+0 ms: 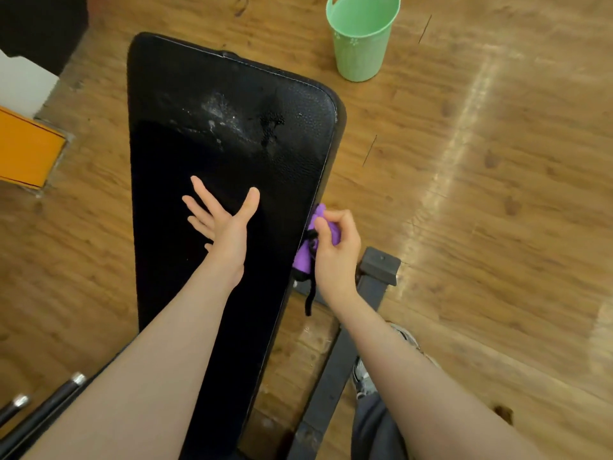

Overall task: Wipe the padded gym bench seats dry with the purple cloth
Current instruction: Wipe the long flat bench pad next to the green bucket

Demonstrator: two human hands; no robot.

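A long black padded bench seat [205,94] runs from the bottom middle up to the top left, with a wet glistening patch [229,121] near its far end. My left hand [222,220] lies over the middle of the pad, fingers straight and spread. My right hand [335,247] grips the bunched purple cloth [305,260] against the pad's right side edge. A black cord [310,298] dangles from the cloth.
A green plastic bucket [361,38] stands on the wood floor beyond the bench's far right corner. The bench's dark metal frame foot [378,267] juts out right of my right hand. Chrome-tipped bars [46,396] lie at bottom left. An orange box [26,151] sits at left.
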